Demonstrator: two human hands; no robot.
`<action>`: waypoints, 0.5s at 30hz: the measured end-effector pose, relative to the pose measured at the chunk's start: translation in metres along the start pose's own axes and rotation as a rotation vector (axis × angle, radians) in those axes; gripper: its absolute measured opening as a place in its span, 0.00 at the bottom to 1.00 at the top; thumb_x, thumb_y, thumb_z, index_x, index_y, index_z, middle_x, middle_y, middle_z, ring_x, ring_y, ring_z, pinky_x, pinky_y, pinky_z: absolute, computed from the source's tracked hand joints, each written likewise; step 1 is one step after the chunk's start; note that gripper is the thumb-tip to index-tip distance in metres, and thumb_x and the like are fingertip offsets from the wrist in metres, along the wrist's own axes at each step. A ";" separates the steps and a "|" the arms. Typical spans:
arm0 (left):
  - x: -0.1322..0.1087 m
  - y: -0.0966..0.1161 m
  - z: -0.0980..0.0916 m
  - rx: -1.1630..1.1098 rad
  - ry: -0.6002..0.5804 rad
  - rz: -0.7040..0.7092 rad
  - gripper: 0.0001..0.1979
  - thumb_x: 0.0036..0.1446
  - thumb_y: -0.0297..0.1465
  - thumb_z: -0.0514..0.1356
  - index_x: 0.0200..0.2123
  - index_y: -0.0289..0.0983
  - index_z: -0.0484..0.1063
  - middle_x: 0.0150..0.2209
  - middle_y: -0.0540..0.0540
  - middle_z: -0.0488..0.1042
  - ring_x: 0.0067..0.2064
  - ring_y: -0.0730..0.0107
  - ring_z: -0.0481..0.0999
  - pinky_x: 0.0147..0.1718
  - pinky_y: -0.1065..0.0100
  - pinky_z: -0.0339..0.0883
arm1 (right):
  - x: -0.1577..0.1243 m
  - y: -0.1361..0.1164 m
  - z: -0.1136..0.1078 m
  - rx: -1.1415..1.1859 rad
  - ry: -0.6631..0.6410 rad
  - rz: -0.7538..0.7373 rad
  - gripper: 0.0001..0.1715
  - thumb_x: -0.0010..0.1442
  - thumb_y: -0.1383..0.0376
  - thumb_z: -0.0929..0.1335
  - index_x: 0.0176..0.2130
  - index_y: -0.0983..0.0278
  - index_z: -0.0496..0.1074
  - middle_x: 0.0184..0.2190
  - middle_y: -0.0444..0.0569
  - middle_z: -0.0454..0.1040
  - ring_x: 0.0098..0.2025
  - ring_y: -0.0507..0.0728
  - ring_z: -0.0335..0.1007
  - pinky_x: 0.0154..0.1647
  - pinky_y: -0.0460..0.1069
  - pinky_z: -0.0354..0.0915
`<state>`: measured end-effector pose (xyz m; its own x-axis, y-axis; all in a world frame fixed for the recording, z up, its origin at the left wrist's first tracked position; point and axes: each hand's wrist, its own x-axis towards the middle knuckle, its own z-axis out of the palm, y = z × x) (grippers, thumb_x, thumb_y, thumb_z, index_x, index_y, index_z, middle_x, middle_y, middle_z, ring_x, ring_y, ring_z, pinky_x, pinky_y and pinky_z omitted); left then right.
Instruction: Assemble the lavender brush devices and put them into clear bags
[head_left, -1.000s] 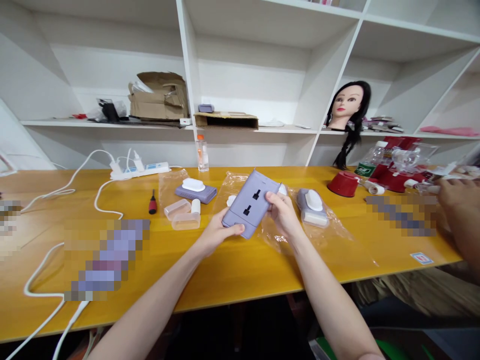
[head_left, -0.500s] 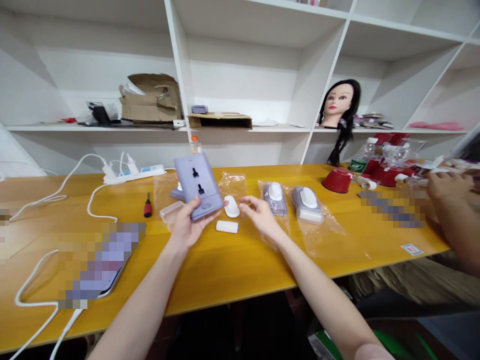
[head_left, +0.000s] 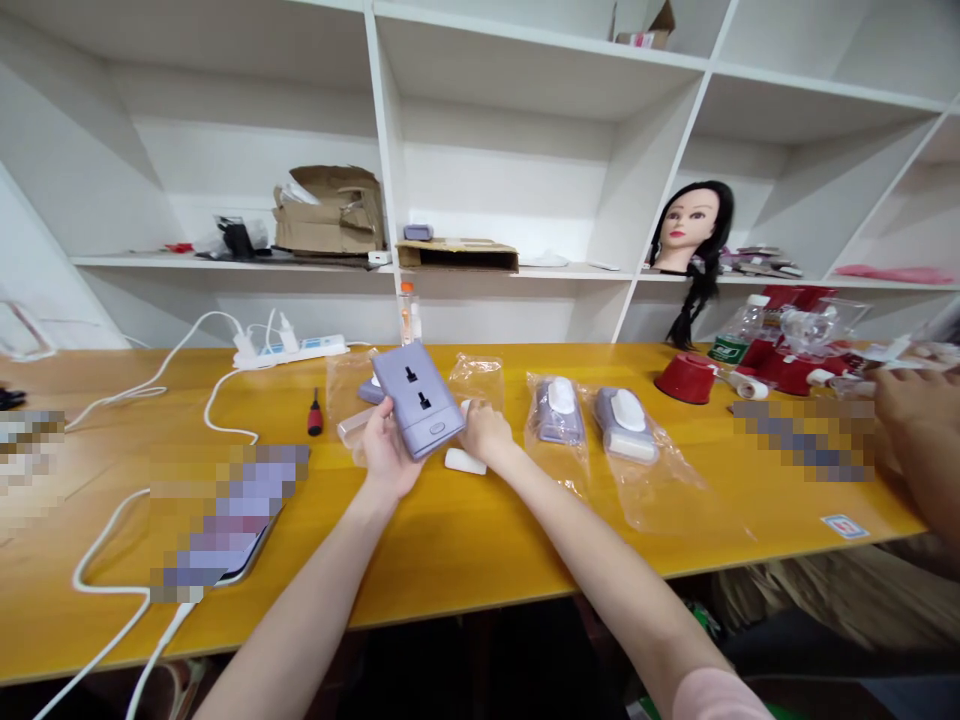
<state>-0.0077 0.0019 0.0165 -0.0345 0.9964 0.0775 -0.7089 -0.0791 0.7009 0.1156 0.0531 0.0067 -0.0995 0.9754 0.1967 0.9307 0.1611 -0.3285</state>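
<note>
My left hand [head_left: 386,450] grips a flat purple-grey plastic case [head_left: 418,400] with two black keyhole-shaped slots and an oval mark near its lower end. It is held tilted above the table. Right beside it, my right hand [head_left: 487,432] has its fingers closed over a white oval plastic piece, mostly hidden, with only a white edge showing. Below that hand lies a short white cylinder [head_left: 466,461]. Behind the case are another purple-grey case [head_left: 369,389], partly covered, and a clear plastic piece [head_left: 355,428].
Two bagged purple-grey cases [head_left: 559,425] [head_left: 630,445] with white pieces on top lie to the right. Leftward are a red screwdriver [head_left: 315,415], a phone [head_left: 251,545] on a cable and a power strip [head_left: 292,351]. Another person's hand [head_left: 919,420] works at far right, near a red cup [head_left: 685,379].
My right hand has moved left and down onto the white oval piece, its fingers closing over it. The case stays in my left hand. The whole view has shifted slightly.
</note>
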 end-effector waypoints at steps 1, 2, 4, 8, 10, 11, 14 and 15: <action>0.000 -0.001 0.000 -0.013 -0.002 -0.004 0.25 0.53 0.46 0.51 0.48 0.37 0.67 0.44 0.40 0.74 0.45 0.55 0.73 0.41 0.56 0.68 | 0.002 -0.001 0.003 0.007 0.002 0.018 0.22 0.59 0.61 0.62 0.48 0.74 0.64 0.45 0.70 0.69 0.46 0.68 0.70 0.42 0.57 0.64; 0.001 -0.002 0.000 -0.024 -0.004 -0.008 0.26 0.53 0.47 0.51 0.49 0.36 0.67 0.45 0.40 0.74 0.45 0.55 0.73 0.42 0.55 0.67 | 0.003 0.000 0.006 0.017 0.006 0.031 0.21 0.59 0.62 0.62 0.47 0.74 0.64 0.44 0.70 0.70 0.45 0.68 0.70 0.41 0.57 0.64; 0.001 -0.004 -0.001 -0.045 0.002 -0.008 0.27 0.53 0.48 0.51 0.49 0.36 0.67 0.44 0.40 0.74 0.45 0.55 0.74 0.43 0.55 0.67 | 0.005 0.003 0.008 0.048 0.016 0.045 0.19 0.57 0.64 0.63 0.46 0.74 0.65 0.43 0.70 0.70 0.45 0.69 0.71 0.41 0.57 0.65; 0.001 -0.006 0.001 -0.089 0.010 -0.010 0.28 0.53 0.49 0.50 0.50 0.35 0.67 0.44 0.39 0.75 0.45 0.54 0.74 0.44 0.53 0.67 | 0.009 0.012 0.000 0.149 0.062 0.072 0.19 0.55 0.63 0.65 0.45 0.73 0.64 0.41 0.68 0.72 0.44 0.70 0.71 0.40 0.58 0.64; 0.001 -0.006 0.002 -0.107 0.014 -0.007 0.28 0.54 0.48 0.50 0.50 0.35 0.67 0.44 0.39 0.75 0.46 0.54 0.74 0.45 0.52 0.66 | 0.009 0.017 -0.009 0.218 0.097 0.084 0.21 0.55 0.62 0.65 0.47 0.71 0.62 0.41 0.66 0.73 0.44 0.68 0.71 0.40 0.57 0.64; 0.001 -0.006 0.003 -0.115 0.025 0.002 0.27 0.55 0.48 0.50 0.50 0.36 0.67 0.44 0.40 0.75 0.47 0.54 0.74 0.45 0.53 0.66 | 0.008 0.019 -0.013 0.255 0.113 0.084 0.22 0.55 0.61 0.65 0.48 0.70 0.61 0.41 0.64 0.73 0.43 0.66 0.71 0.40 0.56 0.65; 0.003 -0.007 0.003 -0.134 0.084 0.028 0.24 0.57 0.45 0.49 0.50 0.37 0.67 0.45 0.41 0.75 0.48 0.57 0.73 0.48 0.55 0.65 | -0.002 0.024 -0.025 0.385 0.145 0.056 0.28 0.56 0.57 0.64 0.52 0.66 0.56 0.39 0.55 0.74 0.36 0.59 0.73 0.35 0.52 0.66; 0.004 -0.008 0.003 -0.140 0.105 0.028 0.23 0.57 0.45 0.49 0.49 0.37 0.68 0.45 0.42 0.75 0.49 0.57 0.72 0.48 0.55 0.65 | -0.008 0.026 -0.027 0.449 0.156 0.033 0.28 0.55 0.56 0.64 0.52 0.64 0.55 0.38 0.52 0.74 0.34 0.57 0.73 0.34 0.51 0.67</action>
<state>-0.0004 0.0061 0.0132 -0.1243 0.9921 0.0160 -0.7973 -0.1094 0.5936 0.1501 0.0456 0.0221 0.0133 0.9523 0.3047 0.6847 0.2134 -0.6969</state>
